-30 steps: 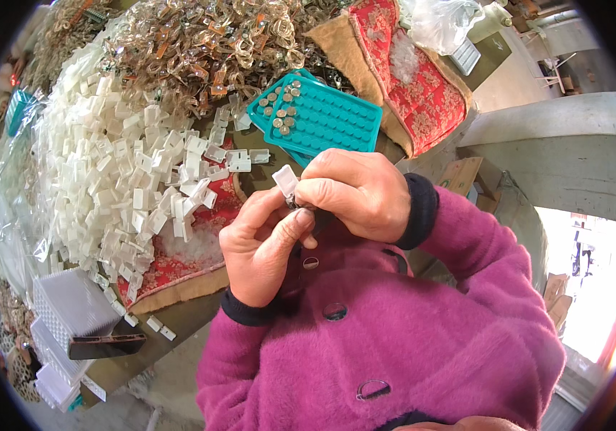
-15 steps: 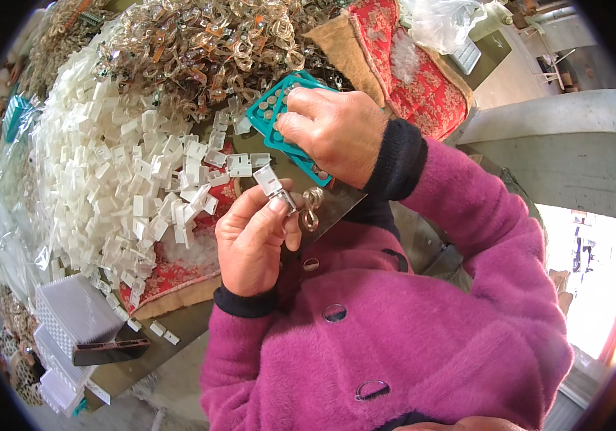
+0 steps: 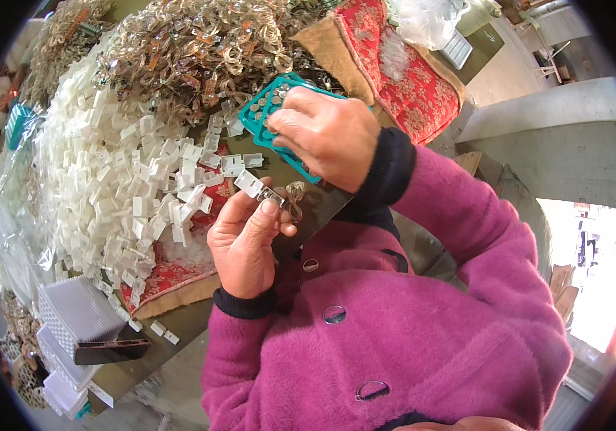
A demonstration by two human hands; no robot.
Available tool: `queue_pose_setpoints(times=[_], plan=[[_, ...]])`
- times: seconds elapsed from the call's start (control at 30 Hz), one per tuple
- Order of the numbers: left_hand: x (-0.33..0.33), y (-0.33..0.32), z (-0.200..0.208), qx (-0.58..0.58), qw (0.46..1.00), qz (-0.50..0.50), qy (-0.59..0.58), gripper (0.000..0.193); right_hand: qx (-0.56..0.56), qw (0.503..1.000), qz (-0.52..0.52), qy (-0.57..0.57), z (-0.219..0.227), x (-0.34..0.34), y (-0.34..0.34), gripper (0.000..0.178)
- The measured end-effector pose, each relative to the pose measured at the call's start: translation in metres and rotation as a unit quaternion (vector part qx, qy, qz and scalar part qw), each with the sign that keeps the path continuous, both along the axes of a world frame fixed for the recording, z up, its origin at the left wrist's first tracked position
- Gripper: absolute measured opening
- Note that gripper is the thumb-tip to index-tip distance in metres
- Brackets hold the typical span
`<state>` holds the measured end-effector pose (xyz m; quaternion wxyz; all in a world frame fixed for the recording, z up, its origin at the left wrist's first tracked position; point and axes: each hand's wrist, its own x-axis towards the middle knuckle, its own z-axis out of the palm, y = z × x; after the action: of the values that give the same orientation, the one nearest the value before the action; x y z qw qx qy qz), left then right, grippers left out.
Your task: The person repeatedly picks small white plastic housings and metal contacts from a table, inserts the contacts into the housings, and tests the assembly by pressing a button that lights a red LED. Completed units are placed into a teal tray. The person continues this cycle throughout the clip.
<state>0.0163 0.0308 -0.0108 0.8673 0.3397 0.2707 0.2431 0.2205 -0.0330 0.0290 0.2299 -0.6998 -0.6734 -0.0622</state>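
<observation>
Worktop (image 3: 322, 208) is carrying everything, dark surface mostly buried. Big heap of white plastic clips (image 3: 99, 172) is lying across the left half, spilling over a red patterned cloth (image 3: 178, 269). Behind it, a tangled pile of clear and metal loop parts (image 3: 193, 43) is filling the far side. Second red cloth pad (image 3: 408, 79) is sitting at far right. Stack of white mesh trays (image 3: 78, 316) is sitting at near left edge, dark phone-like slab (image 3: 110, 350) resting on it. Teal tray (image 3: 272, 111) with round pockets is lying mid-worktop, just beyond the hands.

Right hand (image 3: 326, 133) is reaching over the teal tray, fingers curled down onto it; can't tell what it's pinching. Left hand (image 3: 247, 237) is closed, thumb and fingers pinching a small clip assembly (image 3: 268, 192), white piece plus clear loop, held up just below the tray, near the right hand but apart.
</observation>
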Motion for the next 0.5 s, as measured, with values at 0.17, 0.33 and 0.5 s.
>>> queue_pose_setpoints(times=[0.17,0.33,0.5], plan=[[-0.007,0.003,-0.001,-0.006,0.999,-0.024,-0.040,0.031,-0.053,0.996,-0.024,-0.071,-0.008,0.000,0.008,0.013],[-0.010,-0.002,0.005,-0.012,0.999,-0.010,-0.035,0.034,-0.064,0.991,-0.052,-0.104,-0.004,-0.009,0.012,0.015],[-0.010,-0.009,0.009,0.061,0.997,0.032,-0.025,0.040,-0.006,0.983,-0.022,0.181,0.012,-0.024,-0.015,0.010]])
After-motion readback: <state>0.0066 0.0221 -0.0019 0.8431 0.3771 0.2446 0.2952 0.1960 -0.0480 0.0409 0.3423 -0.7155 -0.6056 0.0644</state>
